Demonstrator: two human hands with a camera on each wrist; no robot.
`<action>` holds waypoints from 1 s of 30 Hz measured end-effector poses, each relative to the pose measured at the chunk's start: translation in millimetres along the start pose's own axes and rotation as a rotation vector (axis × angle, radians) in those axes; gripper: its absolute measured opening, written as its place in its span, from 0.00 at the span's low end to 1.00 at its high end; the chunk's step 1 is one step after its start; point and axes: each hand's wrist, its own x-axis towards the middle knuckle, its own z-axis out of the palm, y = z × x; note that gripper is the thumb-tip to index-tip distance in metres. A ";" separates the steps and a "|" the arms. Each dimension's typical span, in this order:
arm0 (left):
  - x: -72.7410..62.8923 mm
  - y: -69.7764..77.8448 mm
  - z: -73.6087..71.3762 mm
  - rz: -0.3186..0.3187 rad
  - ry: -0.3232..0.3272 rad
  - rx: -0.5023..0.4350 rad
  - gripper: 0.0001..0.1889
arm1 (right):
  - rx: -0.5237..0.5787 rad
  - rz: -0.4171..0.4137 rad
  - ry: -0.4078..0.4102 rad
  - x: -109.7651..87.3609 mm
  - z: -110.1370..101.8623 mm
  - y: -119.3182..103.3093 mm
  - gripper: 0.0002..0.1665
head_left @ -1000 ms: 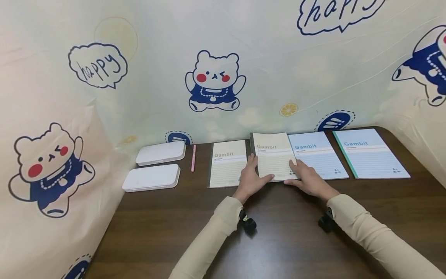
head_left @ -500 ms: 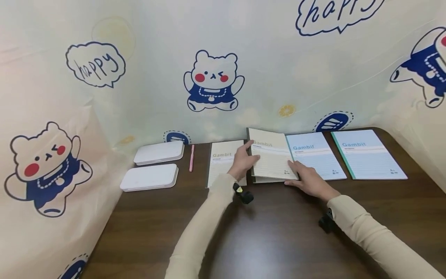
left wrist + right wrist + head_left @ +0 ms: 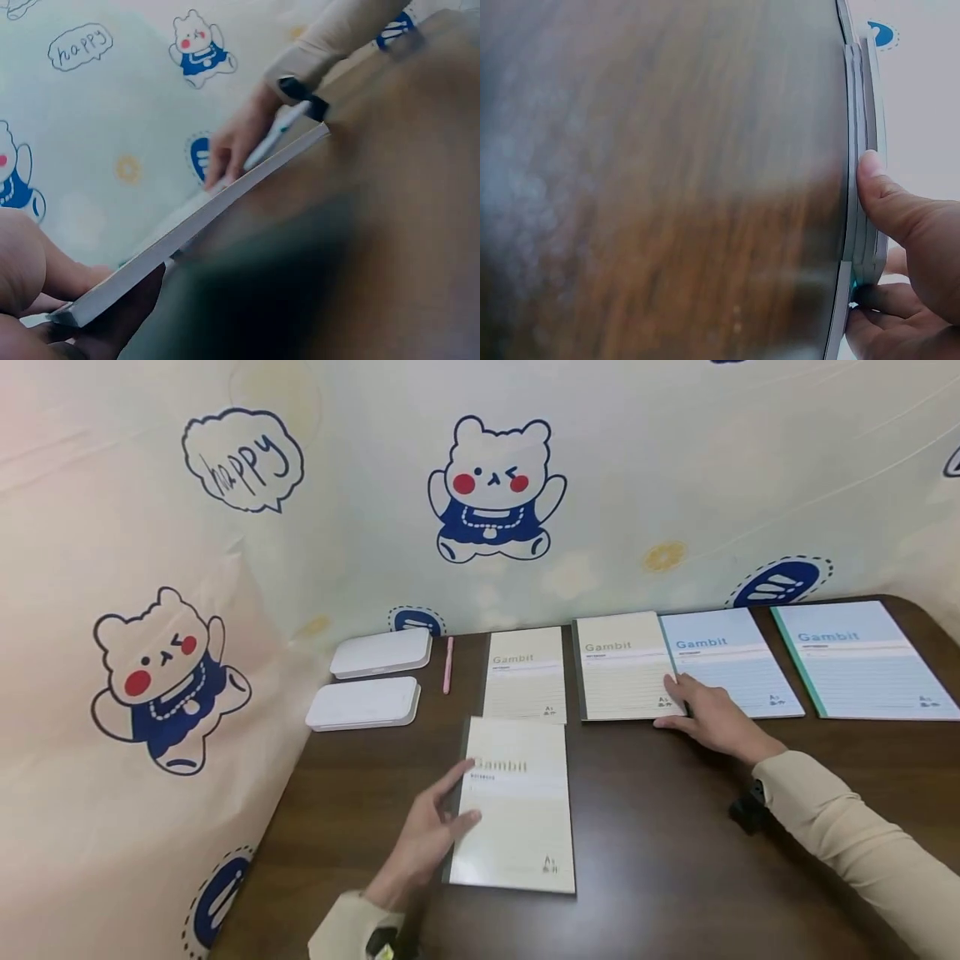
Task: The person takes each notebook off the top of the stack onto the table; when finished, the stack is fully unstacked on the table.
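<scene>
A cream Gambit notebook [image 3: 517, 827] with a dark spine is in my left hand [image 3: 420, 831], thumb on its cover near the spine. In the left wrist view the fingers [image 3: 139, 311] go under this notebook [image 3: 202, 214], which is held raised and seen edge-on. My right hand [image 3: 716, 718] grips the lower right corner of a stack of cream notebooks [image 3: 618, 668]. In the right wrist view the thumb [image 3: 889, 195] lies along the edge of the stack [image 3: 862, 135], with the other fingers curled at its side. Another cream notebook [image 3: 525, 672] lies left of the stack.
Blue notebooks lie to the right, one [image 3: 727, 660] beside the stack and another [image 3: 862, 660] with a green spine. Two white flat cases [image 3: 363, 703] and a pink pen [image 3: 447, 666] are at the back left of the brown table [image 3: 637, 835]. A printed curtain [image 3: 337, 527] stands behind.
My left hand has lifted the top cream notebook off the stack and brought it left and toward me. The right hand stays at the stack's corner. The head view has shifted.
</scene>
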 end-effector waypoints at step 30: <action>75.0 31.2 67.3 0.365 -0.012 0.678 0.44 | 0.007 0.085 -0.033 3.5 4.0 -2.2 0.49</action>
